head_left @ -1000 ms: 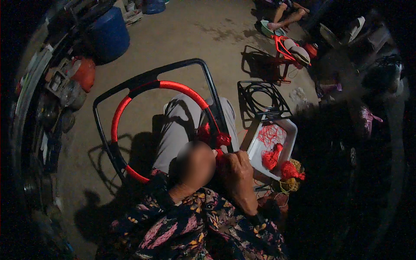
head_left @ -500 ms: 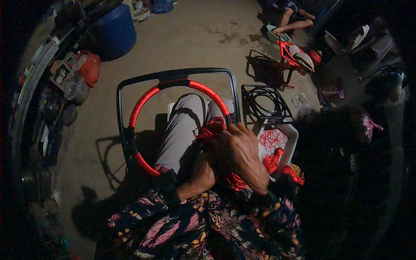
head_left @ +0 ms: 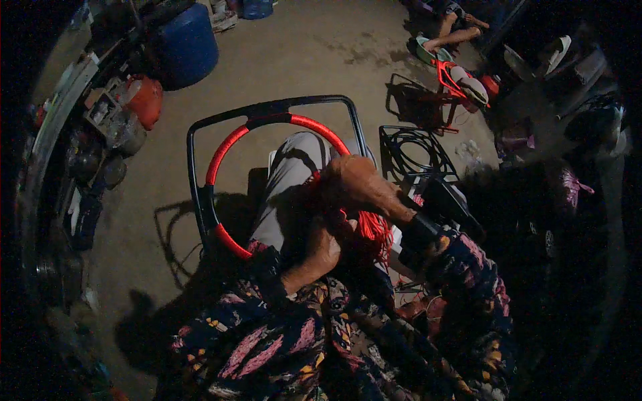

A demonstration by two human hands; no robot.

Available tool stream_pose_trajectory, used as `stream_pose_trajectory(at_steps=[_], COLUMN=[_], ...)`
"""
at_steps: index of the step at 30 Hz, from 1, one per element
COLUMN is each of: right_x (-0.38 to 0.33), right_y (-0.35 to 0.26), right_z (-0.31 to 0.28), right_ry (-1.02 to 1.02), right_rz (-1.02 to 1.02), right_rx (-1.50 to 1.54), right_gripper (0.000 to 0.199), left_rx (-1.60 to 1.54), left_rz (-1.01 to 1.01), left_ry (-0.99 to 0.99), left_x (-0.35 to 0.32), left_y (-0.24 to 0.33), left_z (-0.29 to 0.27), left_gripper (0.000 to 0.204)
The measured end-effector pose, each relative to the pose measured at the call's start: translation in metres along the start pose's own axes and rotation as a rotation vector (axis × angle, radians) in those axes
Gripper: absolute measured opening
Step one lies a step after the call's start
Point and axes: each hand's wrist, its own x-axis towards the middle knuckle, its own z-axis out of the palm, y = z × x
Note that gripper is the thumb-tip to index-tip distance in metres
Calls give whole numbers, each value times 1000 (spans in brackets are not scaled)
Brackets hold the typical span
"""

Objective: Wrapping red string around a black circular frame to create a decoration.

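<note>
At the lower right of the frame (head_left: 267, 107), the left hand (head_left: 324, 246) is curled beside red cord (head_left: 375, 230); I cannot tell its hold. The right hand (head_left: 360, 178) bends over the frame's right side, its grip hidden. Black racks (head_left: 398, 144) lie right of the frame; a blue tub (head_left: 184, 50), beyond its left.

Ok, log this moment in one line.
left hand: beside red cord | right hand: right side of black frame, grip unclear | ring: partly red-wrapped
</note>
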Motion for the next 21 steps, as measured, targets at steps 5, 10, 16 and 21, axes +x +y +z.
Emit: stream_pose_trajectory(at_steps=[5, 10, 16, 21], right_x=[2, -2, 4, 5], right_y=[10, 9, 2, -8], right_z=[-9, 2, -9, 36], right_ry=[71, -6, 61, 18], right_rz=[71, 66, 143, 20], right_rx=[217, 115, 210, -161], right_gripper=[16, 14, 16, 14], left_rx=[370, 310, 364, -321], left_rz=[333, 373, 270, -22], left_ry=[174, 215, 139, 91], left_x=[11, 10, 7, -6], left_y=[-10, -21, -45, -25], left_z=[3, 2, 4, 16], left_gripper=[34, 31, 28, 26])
